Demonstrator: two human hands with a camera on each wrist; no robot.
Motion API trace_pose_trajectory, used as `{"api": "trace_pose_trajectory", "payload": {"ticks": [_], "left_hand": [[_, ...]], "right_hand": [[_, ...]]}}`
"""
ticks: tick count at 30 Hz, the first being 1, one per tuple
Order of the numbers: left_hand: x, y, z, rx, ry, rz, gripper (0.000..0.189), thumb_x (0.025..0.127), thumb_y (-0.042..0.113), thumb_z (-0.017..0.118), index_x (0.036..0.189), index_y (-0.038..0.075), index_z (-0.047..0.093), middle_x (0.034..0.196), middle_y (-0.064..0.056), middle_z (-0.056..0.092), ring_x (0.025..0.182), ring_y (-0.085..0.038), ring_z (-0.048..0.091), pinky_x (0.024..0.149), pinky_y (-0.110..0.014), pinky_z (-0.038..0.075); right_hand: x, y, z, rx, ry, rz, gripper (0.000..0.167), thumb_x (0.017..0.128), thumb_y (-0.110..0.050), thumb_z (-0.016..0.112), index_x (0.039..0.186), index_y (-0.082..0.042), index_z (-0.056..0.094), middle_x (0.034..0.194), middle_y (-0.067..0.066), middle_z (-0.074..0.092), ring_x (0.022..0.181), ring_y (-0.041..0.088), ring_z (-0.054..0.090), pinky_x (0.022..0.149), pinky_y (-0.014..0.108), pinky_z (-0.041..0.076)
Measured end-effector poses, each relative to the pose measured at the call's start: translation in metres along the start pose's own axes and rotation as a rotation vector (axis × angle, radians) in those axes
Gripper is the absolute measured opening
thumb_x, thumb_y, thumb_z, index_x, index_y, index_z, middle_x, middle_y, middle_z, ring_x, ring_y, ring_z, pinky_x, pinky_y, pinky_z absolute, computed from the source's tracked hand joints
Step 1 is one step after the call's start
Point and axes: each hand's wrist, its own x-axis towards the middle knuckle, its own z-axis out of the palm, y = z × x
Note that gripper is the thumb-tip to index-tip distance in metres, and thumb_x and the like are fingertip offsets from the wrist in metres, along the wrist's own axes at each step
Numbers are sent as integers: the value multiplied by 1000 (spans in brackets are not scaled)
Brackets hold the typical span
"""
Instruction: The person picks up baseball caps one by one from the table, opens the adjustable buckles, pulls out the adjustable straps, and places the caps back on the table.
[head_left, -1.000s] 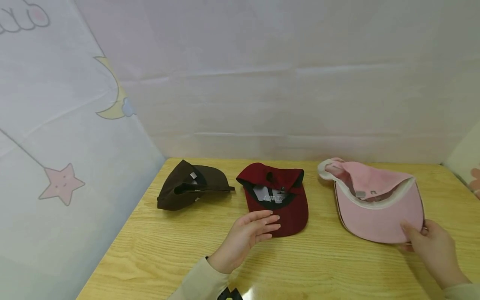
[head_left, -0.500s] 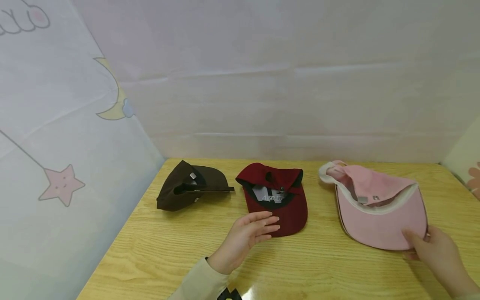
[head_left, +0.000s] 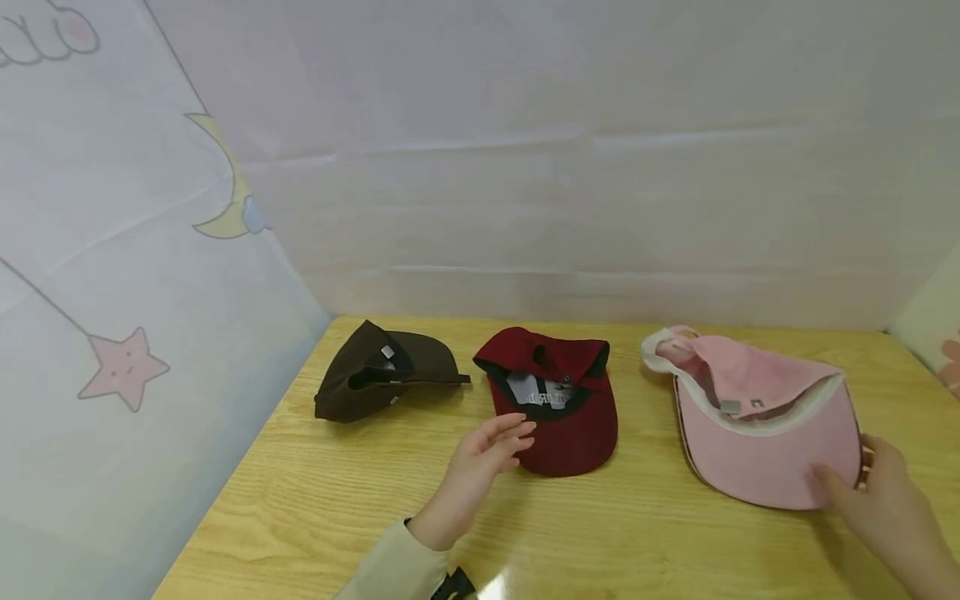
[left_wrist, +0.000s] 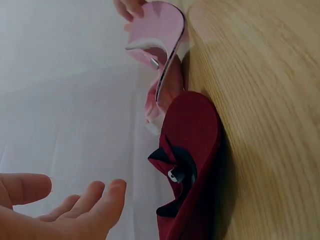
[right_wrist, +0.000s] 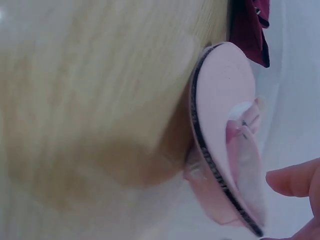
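Upturned on the table, a pink baseball cap (head_left: 776,467) lies at the right with its brim toward me. My right hand (head_left: 881,500) is at the brim's right corner. In the right wrist view its thumb (right_wrist: 292,180) stands off the pink brim (right_wrist: 222,90), fingers mostly out of frame. My left hand (head_left: 468,471) is relaxed with nothing in it, overlapping the left edge of a dark red cap (head_left: 573,442) in the head view. In the left wrist view, space separates its fingers (left_wrist: 112,202) from the red cap (left_wrist: 192,120).
A dark brown cap (head_left: 360,375) lies on its side at the left of the wooden table (head_left: 637,542). Behind the table hangs a pale cloth backdrop (head_left: 562,208), with a printed side panel (head_left: 150,275) at the left.
The pink cap has shifted slightly right and toward me. My right hand's fingers have come out from under its brim. My left hand has drawn a little left.
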Motion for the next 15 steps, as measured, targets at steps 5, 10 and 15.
{"api": "trace_pose_trajectory", "payload": {"ticks": [5, 10, 15], "left_hand": [[-1, 2, -8, 222, 37, 140, 42, 102, 9, 49, 139, -10, 42, 137, -25, 50, 130, -39, 43, 107, -50, 35], [2, 10, -14, 438, 79, 157, 51, 102, 21, 52, 146, 0, 38, 148, -21, 39, 140, -36, 29, 109, -58, 26], [7, 20, -11, 657, 61, 170, 70, 99, 36, 57, 153, 5, 26, 158, -13, 20, 146, -35, 5, 111, -60, 18]], "right_hand": [[-10, -18, 2, -79, 205, -236, 79, 91, -15, 65, 133, 31, 17, 121, 57, 31, 110, 70, 31, 98, 72, 23], [-13, -40, 4, -113, 231, -406, 80, 92, -21, 67, 138, 25, 21, 132, 51, 28, 122, 67, 24, 109, 66, 6], [-16, -60, 6, -188, 193, -446, 84, 94, -35, 63, 143, 18, 21, 143, 45, 22, 129, 65, 16, 106, 70, 2]]}}
